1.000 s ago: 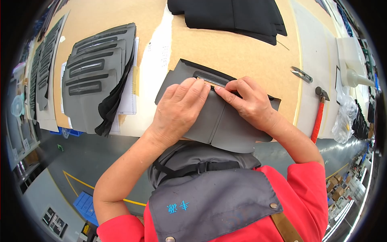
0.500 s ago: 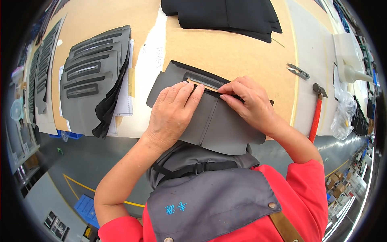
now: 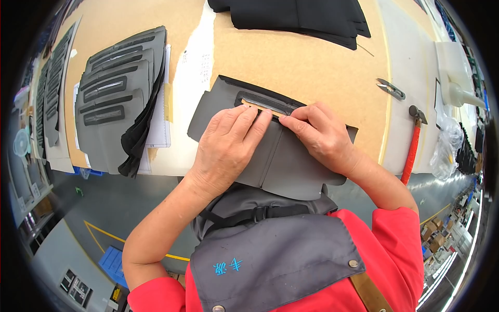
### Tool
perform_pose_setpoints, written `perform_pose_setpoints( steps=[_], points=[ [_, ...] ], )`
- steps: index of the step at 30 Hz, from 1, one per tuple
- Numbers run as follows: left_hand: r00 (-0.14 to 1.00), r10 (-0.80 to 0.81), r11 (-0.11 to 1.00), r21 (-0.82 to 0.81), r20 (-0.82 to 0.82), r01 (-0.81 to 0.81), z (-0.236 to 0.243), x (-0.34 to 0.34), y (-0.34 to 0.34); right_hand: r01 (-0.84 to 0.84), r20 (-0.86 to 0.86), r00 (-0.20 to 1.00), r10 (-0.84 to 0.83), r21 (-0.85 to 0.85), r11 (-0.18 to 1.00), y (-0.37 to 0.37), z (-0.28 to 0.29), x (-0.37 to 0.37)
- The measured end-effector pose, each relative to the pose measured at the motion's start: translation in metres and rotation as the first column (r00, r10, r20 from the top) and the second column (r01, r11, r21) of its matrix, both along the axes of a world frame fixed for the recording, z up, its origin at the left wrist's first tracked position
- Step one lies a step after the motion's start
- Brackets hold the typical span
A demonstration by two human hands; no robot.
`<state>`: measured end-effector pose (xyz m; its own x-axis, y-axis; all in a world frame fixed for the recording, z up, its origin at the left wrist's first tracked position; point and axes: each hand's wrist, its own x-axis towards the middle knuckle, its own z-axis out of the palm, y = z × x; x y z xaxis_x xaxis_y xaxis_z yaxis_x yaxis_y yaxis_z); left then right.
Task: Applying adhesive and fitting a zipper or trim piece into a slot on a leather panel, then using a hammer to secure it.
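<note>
Panel [image 3: 291,156], grey, is being held under the left hand [image 3: 228,143] and right hand [image 3: 322,138]: its slot's [image 3: 264,106] near edge is being pressed, seemingly for steadiness, by the left (any grip is being hidden) and pinched by the right. Rightward, a hammer [image 3: 414,143] is lying, apparently within reach.

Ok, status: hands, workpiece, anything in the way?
Left hand and right hand at near edge of slot. Gray slotted panel partly overhanging table. Hammer and thread snips off right.
</note>
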<state>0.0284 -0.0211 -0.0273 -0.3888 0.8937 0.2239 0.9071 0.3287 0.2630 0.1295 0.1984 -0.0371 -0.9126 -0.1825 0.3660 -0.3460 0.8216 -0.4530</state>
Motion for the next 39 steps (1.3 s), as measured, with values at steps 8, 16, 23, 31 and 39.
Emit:
perform_pose_setpoints(
  steps=[8,16,23,31,39],
  points=[
    [0.998,-0.035,0.999,0.018,-0.051,0.036,-0.001,0.007,0.004,0.029,0.005,1.000,-0.028,-0.044,0.999,0.000,-0.001,-0.002],
    [1.000,-0.015,1.000,0.018,-0.018,0.016,0.000,0.012,0.003,0.064,0.052,0.997,-0.057,-0.159,0.985,0.003,-0.001,0.004],
    [0.999,-0.038,0.999,0.026,0.003,0.038,0.002,0.015,0.003,-0.019,-0.017,1.000,0.019,0.000,1.000,0.006,-0.004,0.011],
    [0.999,-0.029,0.999,0.026,-0.014,0.030,-0.001,0.021,0.005,-0.062,-0.040,0.997,0.062,0.014,0.998,0.007,-0.002,0.009],
    [0.998,-0.060,0.997,0.039,-0.029,0.061,-0.002,0.023,0.005,-0.080,-0.069,0.994,0.084,0.068,0.995,0.008,-0.002,0.012]
  ],
)
